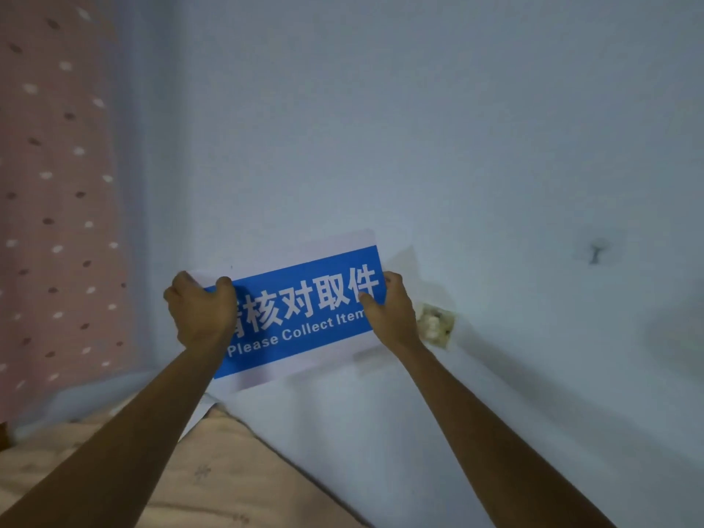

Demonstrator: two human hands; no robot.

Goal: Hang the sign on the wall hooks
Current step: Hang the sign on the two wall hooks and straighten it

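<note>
A blue and white sign (304, 310) with white Chinese characters and the words "Please Collect Item" is held flat against the pale blue wall (419, 127), tilted up to the right. My left hand (200, 312) grips its left end, thumb over the front. My right hand (388, 310) grips its right end. A translucent hook plate (409, 261) shows on the wall just beyond the sign's top right corner. Another clear piece (371, 358) sits below the sign's lower right edge. Any hook behind the sign is hidden.
A pink dotted curtain (57, 184) hangs at the left. A peach-coloured bed cover (213, 474) lies below, against the wall. A damaged wall socket patch (436, 325) sits right of my right hand. A dark mark (596, 253) is on the wall further right.
</note>
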